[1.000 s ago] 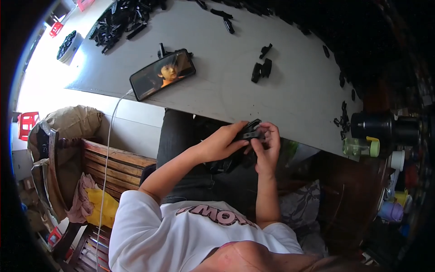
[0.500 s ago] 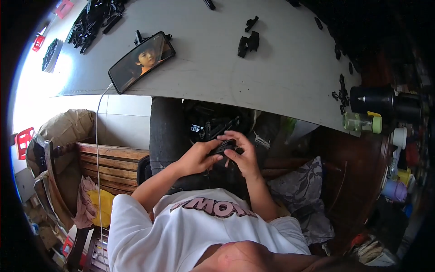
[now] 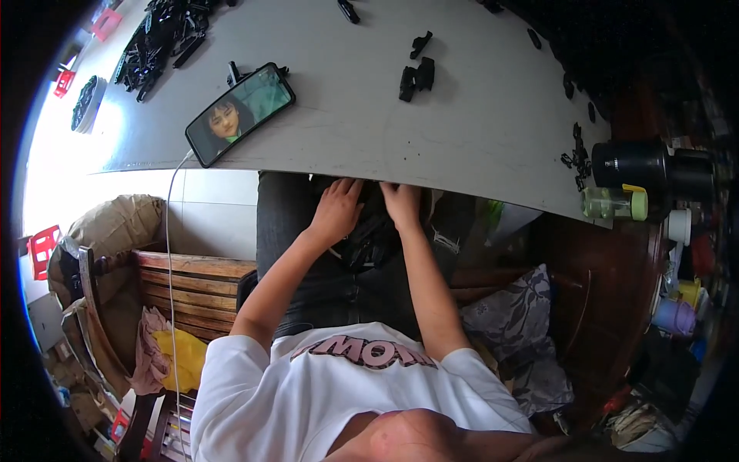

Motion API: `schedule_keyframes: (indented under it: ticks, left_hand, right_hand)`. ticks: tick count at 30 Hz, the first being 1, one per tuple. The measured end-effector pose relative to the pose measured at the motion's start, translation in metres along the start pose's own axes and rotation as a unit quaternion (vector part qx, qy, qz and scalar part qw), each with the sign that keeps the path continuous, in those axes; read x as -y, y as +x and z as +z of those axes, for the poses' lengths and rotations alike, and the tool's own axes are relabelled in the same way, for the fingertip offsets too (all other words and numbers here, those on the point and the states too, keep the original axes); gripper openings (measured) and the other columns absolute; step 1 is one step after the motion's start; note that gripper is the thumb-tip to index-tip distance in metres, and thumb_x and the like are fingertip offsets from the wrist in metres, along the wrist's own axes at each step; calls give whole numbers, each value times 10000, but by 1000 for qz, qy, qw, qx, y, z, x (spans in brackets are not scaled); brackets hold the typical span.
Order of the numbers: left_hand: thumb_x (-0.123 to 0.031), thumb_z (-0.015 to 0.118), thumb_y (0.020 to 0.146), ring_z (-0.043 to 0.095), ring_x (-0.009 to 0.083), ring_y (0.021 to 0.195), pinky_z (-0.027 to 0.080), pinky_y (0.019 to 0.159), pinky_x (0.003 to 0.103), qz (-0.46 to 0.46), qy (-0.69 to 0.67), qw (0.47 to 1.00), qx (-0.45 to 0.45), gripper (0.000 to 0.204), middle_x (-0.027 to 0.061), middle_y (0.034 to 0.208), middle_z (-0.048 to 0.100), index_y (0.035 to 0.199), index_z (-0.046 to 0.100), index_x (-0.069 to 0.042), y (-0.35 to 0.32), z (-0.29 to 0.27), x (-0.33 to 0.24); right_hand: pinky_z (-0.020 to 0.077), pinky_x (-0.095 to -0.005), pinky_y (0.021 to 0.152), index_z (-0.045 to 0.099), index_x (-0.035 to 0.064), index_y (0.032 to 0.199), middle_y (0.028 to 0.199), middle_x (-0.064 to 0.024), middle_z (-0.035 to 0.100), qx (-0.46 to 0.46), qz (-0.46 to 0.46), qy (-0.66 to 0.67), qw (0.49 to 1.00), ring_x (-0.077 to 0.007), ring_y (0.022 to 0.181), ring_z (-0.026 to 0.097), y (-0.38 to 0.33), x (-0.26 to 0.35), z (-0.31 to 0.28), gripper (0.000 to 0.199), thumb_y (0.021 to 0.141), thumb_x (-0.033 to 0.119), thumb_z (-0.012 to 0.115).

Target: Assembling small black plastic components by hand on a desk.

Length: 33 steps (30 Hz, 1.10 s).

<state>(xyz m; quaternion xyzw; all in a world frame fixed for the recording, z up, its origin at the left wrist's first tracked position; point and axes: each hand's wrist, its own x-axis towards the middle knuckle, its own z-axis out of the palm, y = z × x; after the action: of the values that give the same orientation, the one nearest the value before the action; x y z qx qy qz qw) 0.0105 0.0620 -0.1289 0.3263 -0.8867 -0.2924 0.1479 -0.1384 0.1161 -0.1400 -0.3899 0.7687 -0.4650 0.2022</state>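
Observation:
Both my hands reach down over my lap, at the table's near edge. My left hand point(image 3: 337, 209) shows its back, with its fingers stretched forward over a heap of black plastic parts point(image 3: 371, 240) and nothing visible in them. On the other side of the heap is my right hand point(image 3: 402, 205), whose fingers are mostly hidden under the table edge. The small dark piece held a moment earlier cannot be made out. Dark trousers point(image 3: 296, 269) show around the heap.
Above my hands is the grey table point(image 3: 339, 131), carrying a propped phone point(image 3: 240, 115) with a white cable point(image 3: 169, 262). Loose black parts point(image 3: 416, 78) and a larger black pile point(image 3: 165, 42) lie farther back. A green-lidded bottle point(image 3: 616, 204) stands right, by a black canister point(image 3: 631, 165).
Both hands have moved forward and down, away from my body, to the table's edge. The dark piece that was between them is no longer visible. The phone's picture has changed.

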Motion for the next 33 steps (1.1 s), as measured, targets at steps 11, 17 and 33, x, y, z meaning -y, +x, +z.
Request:
schedule_keyframes:
  ticks: [11, 17, 33]
  left_hand:
    - [-141, 644, 740, 436, 319, 1171, 319, 998, 449, 30, 57, 998, 17, 609, 154, 1241, 468, 1291, 410, -32, -3, -6, -1]
    - [-173, 651, 747, 456, 310, 1151, 334, 987, 440, 42, 106, 993, 36, 587, 150, 1229, 478, 1274, 434, -35, -4, -41, -18]
    - [-430, 496, 879, 352, 373, 1252, 306, 1013, 480, -25, 147, 938, -314, 525, 200, 1360, 372, 1312, 420, -143, 276, -137, 66]
  right_hand:
    - [474, -382, 768, 610, -8, 993, 991, -178, 614, 121, -196, -295, 927, -307, 903, 597, -19, 73, -48, 300, 778, 192, 664]
    - [451, -306, 495, 611, 51, 905, 668, -91, 602, 0, -217, -147, 965, -230, 557, 602, 40, 132, -65, 160, 800, 162, 657]
    - [476, -403, 493, 586, 141, 1021, 797, -104, 557, -58, -236, -344, 907, -312, 620, 608, 109, 96, -52, 219, 808, 190, 605]
